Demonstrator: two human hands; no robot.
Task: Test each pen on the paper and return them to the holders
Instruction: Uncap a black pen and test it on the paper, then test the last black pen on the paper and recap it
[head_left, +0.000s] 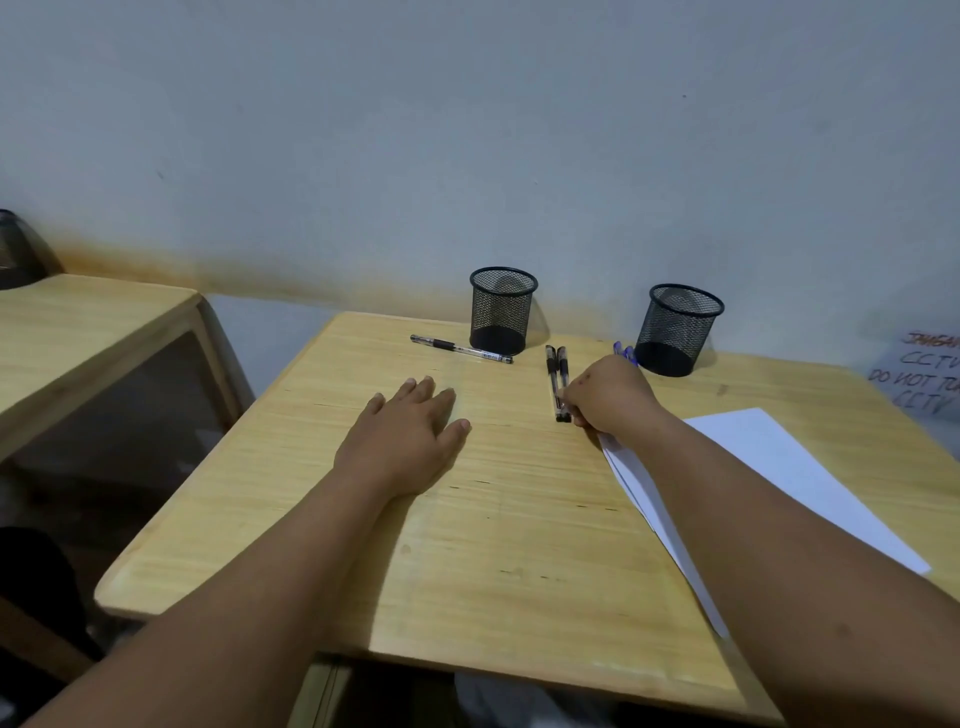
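Wooden table (467, 571) is seen from above, with both forearms stretched over it. Two black pens (557, 382) lie side by side near the middle, pointing away from the viewer; their near ends are touched by the curled fingertips of the right hand (613, 395), which is closed down around them, though a firm grip cannot be confirmed. Blue pens (625, 352) are partly hidden just beyond this hand, beside the right holder (677, 330). A third black pen (461, 349) lies crosswise further left, its right end just in front of the left holder (502, 310), well apart from either hand. Both holders are black mesh cups, upright near the wall, and nothing can be seen inside them. The left hand (410, 431) is laid flat and open on the bare wood, palm down, holding nothing. White paper (789, 467) lies under and beside the right forearm, which covers part of it. A second table (78, 332) stands to the left, and a handwritten sign (924, 379) is seen at the right edge.
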